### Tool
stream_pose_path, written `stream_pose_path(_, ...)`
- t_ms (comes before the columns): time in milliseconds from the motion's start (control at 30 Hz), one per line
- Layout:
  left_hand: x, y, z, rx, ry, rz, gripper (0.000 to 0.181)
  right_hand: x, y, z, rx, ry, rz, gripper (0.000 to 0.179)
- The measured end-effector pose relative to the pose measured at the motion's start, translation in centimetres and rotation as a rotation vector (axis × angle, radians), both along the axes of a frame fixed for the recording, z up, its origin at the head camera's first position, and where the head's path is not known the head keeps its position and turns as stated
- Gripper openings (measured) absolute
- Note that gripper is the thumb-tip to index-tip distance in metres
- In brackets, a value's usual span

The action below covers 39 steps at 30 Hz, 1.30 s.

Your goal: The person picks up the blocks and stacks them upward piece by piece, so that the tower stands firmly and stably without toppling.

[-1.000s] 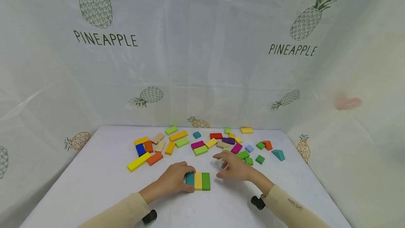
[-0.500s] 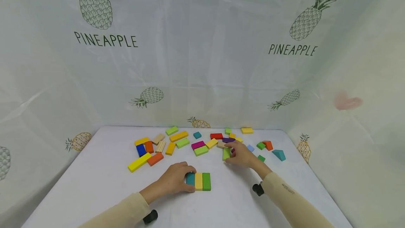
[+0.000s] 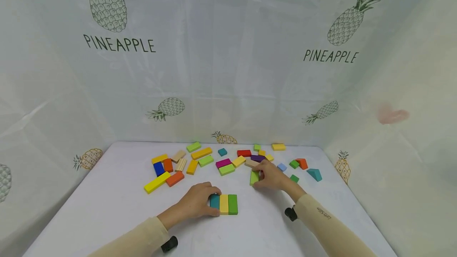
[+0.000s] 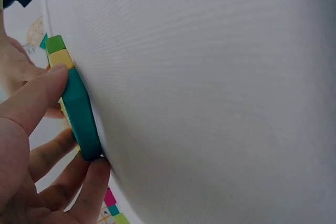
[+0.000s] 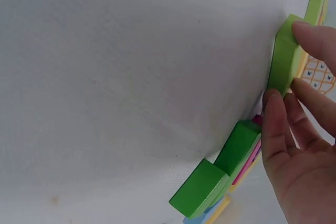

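Observation:
My left hand (image 3: 195,201) holds a teal block (image 3: 214,201), thumb at its near end and fingers at its far end. That block lies flat, side by side with a yellow block (image 3: 223,204) and a green block (image 3: 233,204) in a short row. Further back and to the right, my right hand (image 3: 273,175) pinches a lime green block (image 3: 254,177) between thumb and fingers. In the right wrist view, the thumb lies at one end of this lime block (image 5: 283,56) and fingertips at the other. Part of it is hidden by the hand in the head view.
Several loose blocks lie across the back of the table (image 3: 118,193), among them a long yellow block (image 3: 157,183) at left and a teal triangular block (image 3: 314,174) at right. Green blocks (image 5: 199,188) sit near my right hand. A pineapple-print sheet (image 3: 228,70) hangs behind.
My right hand has reached right and away from the row and taken hold of the lime block, drawing it slightly nearer. My left hand has stayed on the teal block.

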State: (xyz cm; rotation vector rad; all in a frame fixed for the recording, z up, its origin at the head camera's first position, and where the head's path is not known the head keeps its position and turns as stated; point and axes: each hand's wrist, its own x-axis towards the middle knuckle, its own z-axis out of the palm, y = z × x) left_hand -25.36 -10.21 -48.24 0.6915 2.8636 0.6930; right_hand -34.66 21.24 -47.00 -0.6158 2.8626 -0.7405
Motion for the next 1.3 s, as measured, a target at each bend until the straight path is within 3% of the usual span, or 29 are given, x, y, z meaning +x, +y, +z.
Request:
stream_pose_path(300,0.0,0.0,0.0,-0.004,0.003,-0.002,0.055,1.2,-0.3,-0.4,-0.038,-0.037,0.050,0.058)
stream_pose_path(500,0.0,0.1,0.0,-0.004,-0.006,-0.004,0.055,3.4,-0.7,-0.5,-0.042,-0.023,0.135,0.059)
stream_pose_path(800,0.1,0.0,0.0,-0.003,-0.014,0.004,0.055,6.5,-2.5,-0.2,-0.081,-0.105,0.227,0.056)
stream_pose_path(1300,-0.1,-0.1,-0.2,-0.003,0.001,-0.009,0.055,7.9,-3.9,-0.7,-0.103,-0.112,0.235,0.057)
